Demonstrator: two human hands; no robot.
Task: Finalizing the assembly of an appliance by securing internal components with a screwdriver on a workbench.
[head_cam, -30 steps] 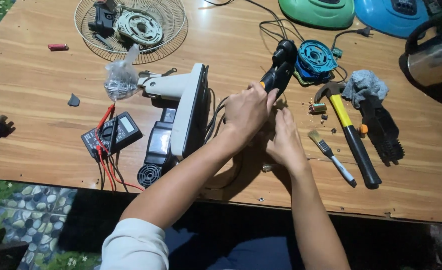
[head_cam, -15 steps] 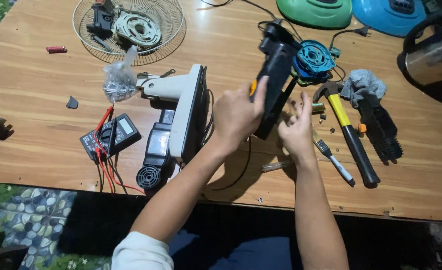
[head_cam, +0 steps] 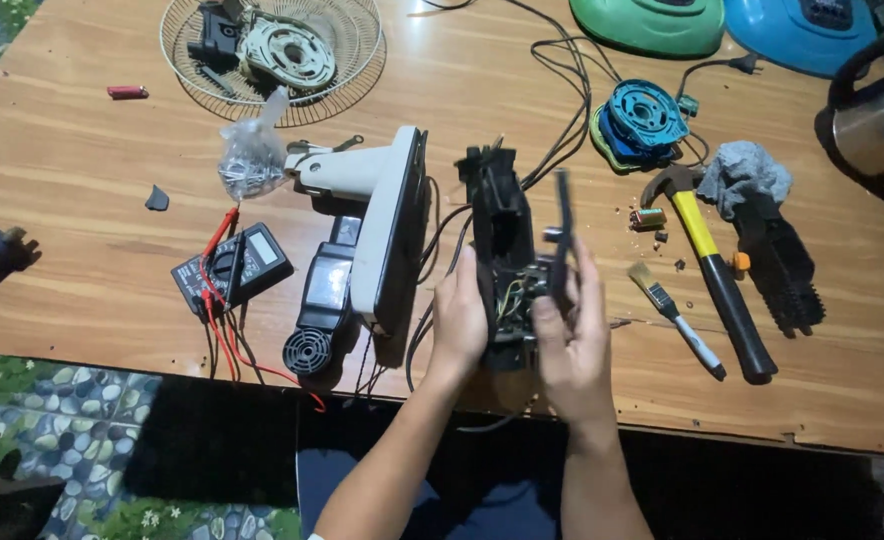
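My left hand [head_cam: 459, 318] grips the left side of a long black plastic housing [head_cam: 498, 240] with wires showing inside, held upright over the wooden table [head_cam: 82, 180]. Beside it, my right hand [head_cam: 572, 335] holds a thin black cover panel [head_cam: 562, 235] edge-on, next to the housing's right side. Black cables run from the housing toward the table's far side.
A white and black fan base [head_cam: 387, 235] lies left of the housing, with a multimeter [head_cam: 234, 266] and red leads beyond it. A hammer [head_cam: 707, 262], small brush [head_cam: 674, 315], black brush [head_cam: 782, 265], blue coil [head_cam: 642, 120], wire fan guard [head_cam: 272, 50] and plastic bag [head_cam: 247, 160] lie around.
Both hands lifted the black housing off the table and turned it upright. The cover panel has come apart from it and is now in my right hand.
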